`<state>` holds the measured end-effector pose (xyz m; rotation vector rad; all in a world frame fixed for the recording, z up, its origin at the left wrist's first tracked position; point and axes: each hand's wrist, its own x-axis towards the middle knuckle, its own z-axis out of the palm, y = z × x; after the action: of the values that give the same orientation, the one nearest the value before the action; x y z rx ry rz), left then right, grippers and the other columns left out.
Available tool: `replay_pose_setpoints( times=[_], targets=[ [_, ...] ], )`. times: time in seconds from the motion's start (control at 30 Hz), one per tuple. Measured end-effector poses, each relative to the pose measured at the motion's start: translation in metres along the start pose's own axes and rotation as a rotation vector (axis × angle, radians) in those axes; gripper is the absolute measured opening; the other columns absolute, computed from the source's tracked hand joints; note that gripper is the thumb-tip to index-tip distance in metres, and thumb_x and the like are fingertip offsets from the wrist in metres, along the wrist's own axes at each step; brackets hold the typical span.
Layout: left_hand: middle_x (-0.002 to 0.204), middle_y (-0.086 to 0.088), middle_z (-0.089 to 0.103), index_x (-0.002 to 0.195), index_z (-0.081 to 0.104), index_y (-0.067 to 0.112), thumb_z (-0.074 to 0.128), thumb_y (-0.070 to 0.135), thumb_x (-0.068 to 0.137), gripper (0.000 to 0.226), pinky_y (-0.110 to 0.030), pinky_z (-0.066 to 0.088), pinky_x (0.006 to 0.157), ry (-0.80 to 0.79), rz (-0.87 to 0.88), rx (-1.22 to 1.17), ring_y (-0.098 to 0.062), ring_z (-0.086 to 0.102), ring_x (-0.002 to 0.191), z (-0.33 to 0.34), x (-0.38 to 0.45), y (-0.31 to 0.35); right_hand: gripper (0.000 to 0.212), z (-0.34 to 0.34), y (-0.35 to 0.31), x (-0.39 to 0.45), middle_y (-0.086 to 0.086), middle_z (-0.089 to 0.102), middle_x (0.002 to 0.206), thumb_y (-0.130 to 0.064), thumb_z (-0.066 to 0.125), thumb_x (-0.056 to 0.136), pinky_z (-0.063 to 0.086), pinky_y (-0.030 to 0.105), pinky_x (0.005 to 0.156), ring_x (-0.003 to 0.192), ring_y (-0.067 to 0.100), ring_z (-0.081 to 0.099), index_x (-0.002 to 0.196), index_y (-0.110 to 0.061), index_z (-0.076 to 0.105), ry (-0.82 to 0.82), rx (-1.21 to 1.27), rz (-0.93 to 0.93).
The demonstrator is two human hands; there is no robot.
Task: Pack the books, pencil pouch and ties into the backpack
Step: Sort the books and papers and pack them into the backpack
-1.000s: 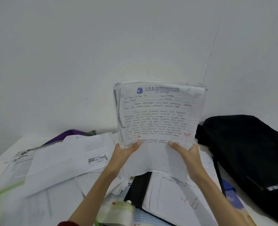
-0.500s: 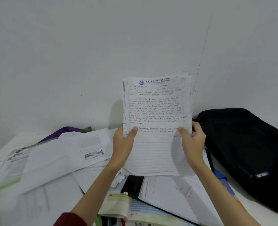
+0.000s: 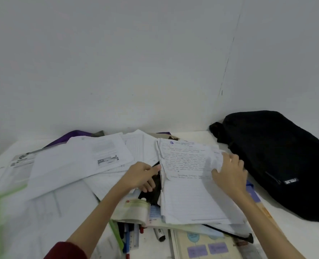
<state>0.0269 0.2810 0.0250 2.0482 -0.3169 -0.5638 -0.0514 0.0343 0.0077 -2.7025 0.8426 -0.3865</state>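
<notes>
A stack of handwritten lined papers (image 3: 188, 184) lies on the heap of sheets on the white table (image 3: 196, 135). My right hand (image 3: 229, 172) grips its crumpled right edge. My left hand (image 3: 141, 174) is at the stack's left edge; the thumb tip touches it and the loosely curled fingers lie beside it, holding nothing. The black backpack (image 3: 278, 161) lies against the wall at the right, its opening not visible. A clear green-edged pencil pouch (image 3: 128, 234) with pens sits near the front. An open book (image 3: 201, 245) lies at the bottom edge.
Loose printed sheets (image 3: 76, 161) cover the left half of the table. A purple item (image 3: 74, 134) pokes out behind them by the wall. A marker (image 3: 159, 234) lies beside the pouch. A black folder (image 3: 153, 195) shows under the stack.
The paper stack was held upright in front of the wall; both hands have lowered it flat onto the heap. The left hand has loosened its hold.
</notes>
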Motion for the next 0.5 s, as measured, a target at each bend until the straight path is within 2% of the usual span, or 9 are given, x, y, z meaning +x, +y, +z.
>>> replay_pose_setpoints(
  times=[0.07,0.13,0.2,0.27,0.33,0.37,0.4,0.47,0.5],
  targets=[
    [0.079,-0.008,0.070,0.099,0.066,0.010,0.054,0.036,0.093,0.029,-0.021,0.050,0.055,0.231,0.054,0.148,-0.011,0.062,0.059,-0.022,0.005,-0.019,0.048,-0.005,-0.026,0.002,0.010,0.042,0.134,-0.021,0.057,0.088,0.033,0.039,0.097,0.122,0.027,0.034,0.134,-0.013,0.044,0.028,0.178,-0.106],
    [0.103,-0.006,0.067,0.109,0.063,0.016,0.056,0.029,0.092,0.023,-0.028,0.049,0.079,0.421,0.099,0.394,-0.015,0.060,0.086,-0.050,0.008,-0.045,0.038,-0.004,-0.059,0.003,0.006,0.047,0.130,-0.019,0.056,0.089,0.034,0.035,0.094,0.120,0.024,0.036,0.126,-0.015,0.052,-0.060,0.288,-0.246],
    [0.127,-0.003,0.055,0.126,0.054,0.018,0.058,0.030,0.090,0.038,-0.030,0.039,0.098,0.415,0.104,0.575,-0.019,0.050,0.115,-0.074,0.009,-0.068,0.032,0.006,-0.092,0.003,0.003,0.050,0.126,-0.021,0.055,0.090,0.035,0.033,0.092,0.119,0.022,0.037,0.121,-0.016,0.055,-0.180,0.288,-0.401],
    [0.145,-0.002,0.040,0.137,0.043,0.020,0.055,0.051,0.083,0.064,-0.030,0.028,0.109,0.315,0.034,0.689,-0.020,0.037,0.132,-0.091,0.005,-0.082,0.033,0.018,-0.124,0.000,0.002,0.051,0.124,-0.021,0.058,0.088,0.036,0.031,0.092,0.119,0.022,0.038,0.120,-0.018,0.055,-0.342,0.278,-0.557],
    [0.151,0.001,0.032,0.142,0.036,0.022,0.038,0.075,0.063,0.095,-0.032,0.022,0.113,0.266,-0.048,0.726,-0.018,0.030,0.138,-0.107,0.001,-0.094,0.045,0.031,-0.151,-0.001,0.000,0.046,0.131,-0.020,0.063,0.082,0.034,0.033,0.098,0.123,0.021,0.035,0.126,-0.022,0.051,-0.529,0.167,-0.746],
    [0.152,0.003,0.031,0.143,0.036,0.023,0.032,0.080,0.055,0.105,-0.032,0.022,0.114,0.254,-0.047,0.709,-0.017,0.029,0.138,-0.109,-0.001,-0.096,0.054,0.035,-0.160,-0.003,-0.002,0.042,0.137,-0.020,0.065,0.080,0.033,0.035,0.101,0.127,0.020,0.032,0.131,-0.024,0.048,-0.598,0.070,-0.837],
    [0.151,0.004,0.033,0.143,0.037,0.024,0.033,0.082,0.055,0.105,-0.032,0.022,0.114,0.258,-0.024,0.699,-0.017,0.029,0.138,-0.112,-0.002,-0.099,0.062,0.039,-0.171,-0.004,-0.004,0.037,0.142,-0.019,0.065,0.079,0.031,0.035,0.103,0.130,0.020,0.029,0.136,-0.026,0.043,-0.639,-0.028,-0.919],
    [0.147,0.005,0.038,0.141,0.039,0.024,0.047,0.070,0.076,0.080,-0.029,0.026,0.109,0.304,0.030,0.765,-0.018,0.034,0.134,-0.114,-0.002,-0.102,0.071,0.046,-0.186,-0.005,-0.004,0.029,0.150,-0.019,0.065,0.079,0.028,0.035,0.106,0.135,0.020,0.026,0.143,-0.027,0.034,-0.643,-0.175,-1.039],
    [0.145,0.006,0.041,0.141,0.040,0.024,0.047,0.063,0.084,0.069,-0.028,0.030,0.105,0.331,0.058,0.837,-0.019,0.037,0.130,-0.114,-0.001,-0.101,0.074,0.048,-0.191,-0.004,-0.004,0.028,0.151,-0.020,0.065,0.079,0.028,0.035,0.105,0.135,0.020,0.027,0.145,-0.028,0.032,-0.626,-0.225,-1.086]
  ],
)
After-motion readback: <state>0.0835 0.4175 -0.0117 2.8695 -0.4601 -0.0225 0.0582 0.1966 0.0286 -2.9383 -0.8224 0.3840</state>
